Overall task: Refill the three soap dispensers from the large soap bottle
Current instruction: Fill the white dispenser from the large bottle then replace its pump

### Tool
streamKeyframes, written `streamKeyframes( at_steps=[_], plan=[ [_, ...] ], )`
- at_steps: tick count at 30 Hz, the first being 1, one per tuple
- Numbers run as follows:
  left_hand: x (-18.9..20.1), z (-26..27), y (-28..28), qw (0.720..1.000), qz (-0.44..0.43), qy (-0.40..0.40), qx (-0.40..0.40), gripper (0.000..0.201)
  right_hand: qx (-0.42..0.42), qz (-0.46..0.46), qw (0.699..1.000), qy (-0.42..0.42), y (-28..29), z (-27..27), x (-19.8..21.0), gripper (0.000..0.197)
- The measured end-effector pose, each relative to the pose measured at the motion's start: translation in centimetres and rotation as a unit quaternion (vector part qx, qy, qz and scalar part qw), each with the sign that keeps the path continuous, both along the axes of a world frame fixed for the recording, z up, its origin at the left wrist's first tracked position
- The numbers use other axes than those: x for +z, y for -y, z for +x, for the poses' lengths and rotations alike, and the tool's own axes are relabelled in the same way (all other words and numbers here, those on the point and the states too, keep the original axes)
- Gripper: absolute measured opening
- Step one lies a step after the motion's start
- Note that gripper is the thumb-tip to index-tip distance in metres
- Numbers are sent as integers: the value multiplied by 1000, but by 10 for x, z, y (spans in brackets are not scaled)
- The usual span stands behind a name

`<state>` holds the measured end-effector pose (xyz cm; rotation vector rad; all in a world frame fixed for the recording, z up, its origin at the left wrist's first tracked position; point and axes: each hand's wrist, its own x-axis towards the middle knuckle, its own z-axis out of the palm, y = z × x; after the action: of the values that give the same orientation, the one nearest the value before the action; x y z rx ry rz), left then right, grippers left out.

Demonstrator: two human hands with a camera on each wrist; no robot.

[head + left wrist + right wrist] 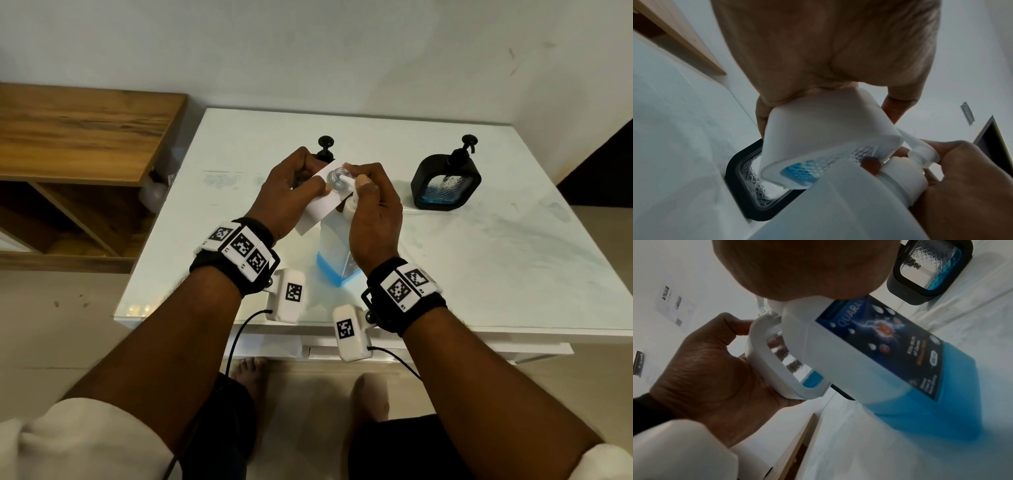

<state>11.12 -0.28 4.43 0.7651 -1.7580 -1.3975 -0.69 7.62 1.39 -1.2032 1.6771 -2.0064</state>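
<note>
A white dispenser [320,202] is being held tilted in the air by the left hand [287,192], its fingers curled round the body, with the open neck [337,177] turned up and set right at the pump of the big bottle [337,263]. In the left wrist view a little blue soap is being shown through the dispenser's [818,138] patterned window, pooled at its low corner. The pump head [352,186] of the bottle is being gripped by the right hand [371,219], thumb and fingers closed over it, with the spout [909,139] being pointed towards the dispenser. The bottle is being stood upright on the white table [479,260], near its front edge; in the right wrist view its body [869,353] is being shown roughly a third full of blue soap, under a dark label. A black dispenser [445,181] with some blue soap at the bottom is being left on the table to the right, well apart from the hands. A second black dispenser [325,149] is being hidden mostly behind the left hand, only its pump top in view; in the left wrist view its frame [740,178] is being seen just behind the white one. A wooden shelf [78,137] is being seen beside the table on the left
</note>
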Motion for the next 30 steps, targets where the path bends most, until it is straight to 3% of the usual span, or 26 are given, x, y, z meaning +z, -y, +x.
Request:
streamKeyframes(
  at_steps=[8,18,23,30],
  plan=[
    [-2,2,-2,1000,-10,-8,1,16,-20,9,999,-33,-3,4,-2,26],
    [0,-1,-1,1000,-2,2,-5,12,-10,21,1000,-7,-2,1,1,36],
    [-1,1,0,1000,-2,2,4,10,-14,10,999,-34,-1,3,1,26],
    [-3,2,0,1000,-9,8,4,10,-22,17,999,-45,-3,5,1,29]
  ],
)
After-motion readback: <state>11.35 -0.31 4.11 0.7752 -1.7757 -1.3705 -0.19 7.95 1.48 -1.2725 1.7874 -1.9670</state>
